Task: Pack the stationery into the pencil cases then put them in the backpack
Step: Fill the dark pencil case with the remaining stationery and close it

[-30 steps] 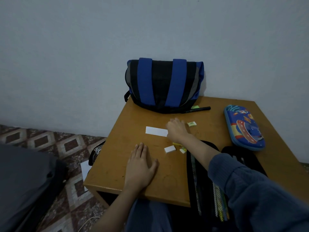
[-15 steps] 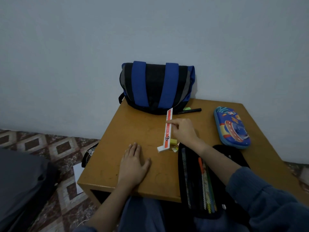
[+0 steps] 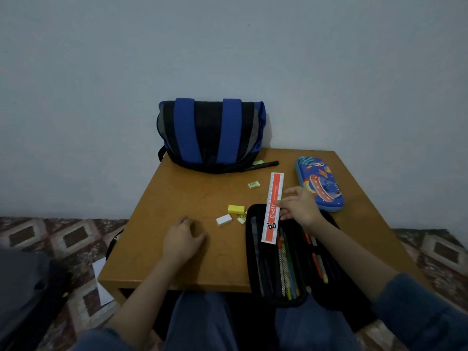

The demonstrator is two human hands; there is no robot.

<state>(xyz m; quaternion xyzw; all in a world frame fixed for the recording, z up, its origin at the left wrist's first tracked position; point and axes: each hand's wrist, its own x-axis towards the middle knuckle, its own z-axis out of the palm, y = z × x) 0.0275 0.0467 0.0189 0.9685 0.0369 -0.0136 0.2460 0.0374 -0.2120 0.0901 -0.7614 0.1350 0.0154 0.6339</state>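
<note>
Right hand (image 3: 300, 210) pinches red-and-white plastic ruler (image 3: 273, 207), slanted above far rim of open black fabric pencil case (image 3: 255, 208) at wooden desk's (image 3: 177, 198) near right edge.

Risks:
- ruler may snag packed pencils
- case overhangs edge, so hard push could tip it

Left hand (image 3: 183, 239) rests on desk, loosely curled, empty.

Yellow block eraser (image 3: 236, 209) and white block eraser (image 3: 223, 220) lie loose beside case. Blue rocket-print hard pencil case (image 3: 320, 183) at right edge. Blue-and-black striped backpack (image 3: 211, 135) at far edge.
</note>
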